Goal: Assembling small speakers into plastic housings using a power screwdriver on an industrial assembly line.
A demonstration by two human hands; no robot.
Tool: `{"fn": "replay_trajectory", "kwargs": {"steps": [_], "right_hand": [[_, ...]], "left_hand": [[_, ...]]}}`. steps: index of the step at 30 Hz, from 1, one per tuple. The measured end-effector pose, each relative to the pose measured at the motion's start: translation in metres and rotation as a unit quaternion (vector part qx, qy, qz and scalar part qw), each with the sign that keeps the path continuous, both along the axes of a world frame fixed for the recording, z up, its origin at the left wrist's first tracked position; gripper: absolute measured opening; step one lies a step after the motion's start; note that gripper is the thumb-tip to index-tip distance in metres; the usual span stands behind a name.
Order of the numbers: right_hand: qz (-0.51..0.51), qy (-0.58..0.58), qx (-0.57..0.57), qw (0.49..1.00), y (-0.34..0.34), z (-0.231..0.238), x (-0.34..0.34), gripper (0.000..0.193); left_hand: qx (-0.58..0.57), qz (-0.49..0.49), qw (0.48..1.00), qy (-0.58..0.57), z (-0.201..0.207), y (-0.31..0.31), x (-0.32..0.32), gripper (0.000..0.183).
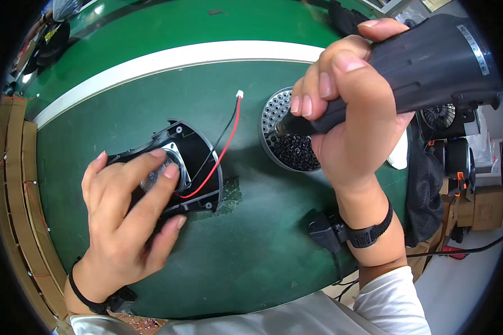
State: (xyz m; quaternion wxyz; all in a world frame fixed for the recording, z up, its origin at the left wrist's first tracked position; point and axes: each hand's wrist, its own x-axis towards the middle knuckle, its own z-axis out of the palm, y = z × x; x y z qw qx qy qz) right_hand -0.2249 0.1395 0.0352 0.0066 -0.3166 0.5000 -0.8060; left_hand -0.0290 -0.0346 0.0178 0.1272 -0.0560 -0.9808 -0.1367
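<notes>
A black curved plastic housing point(207, 162) lies on the left of the green table. A small round speaker with a square metal frame point(179, 159) sits inside it. My left hand point(120, 218) has its fingertips on the speaker, with the thumb beside the housing's near edge. A red and a black wire run from the speaker to a white connector point(240, 94). My right hand point(355, 106) is wrapped round a black electric screwdriver point(425, 67). Its tip points down at a round dish point(289, 166) of black screws point(296, 153), over the edge of a perforated plate point(275, 110).
A white strip point(207, 50) crosses the table's far side. Cardboard pieces point(17, 195) stand along the left. At the right are a black mesh bag point(425, 190), a cardboard box point(488, 206) and a cable point(458, 252). Black devices are strapped to both my wrists.
</notes>
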Motion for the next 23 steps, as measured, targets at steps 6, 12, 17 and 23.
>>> {"fn": "replay_trajectory", "kwargs": {"steps": [6,12,17,23], "right_hand": [[-0.023,-0.034,-0.025,0.999,0.0,-0.004,0.0,0.034],[0.01,0.013,0.015,1.0,0.0,0.001,0.003,0.032],[0.009,0.063,0.011,0.998,0.006,-0.012,-0.006,0.034],[-0.026,0.057,0.033,0.997,0.007,-0.013,-0.006,0.056]], "left_hand": [[-0.013,-0.011,1.0,-0.023,0.005,-0.002,0.0,0.058],[0.02,-0.042,0.998,0.042,-0.001,-0.002,-0.003,0.054],[0.042,-0.027,0.998,0.047,0.002,0.002,-0.001,0.056],[0.015,-0.043,0.999,-0.003,-0.005,-0.005,0.011,0.068]]}}
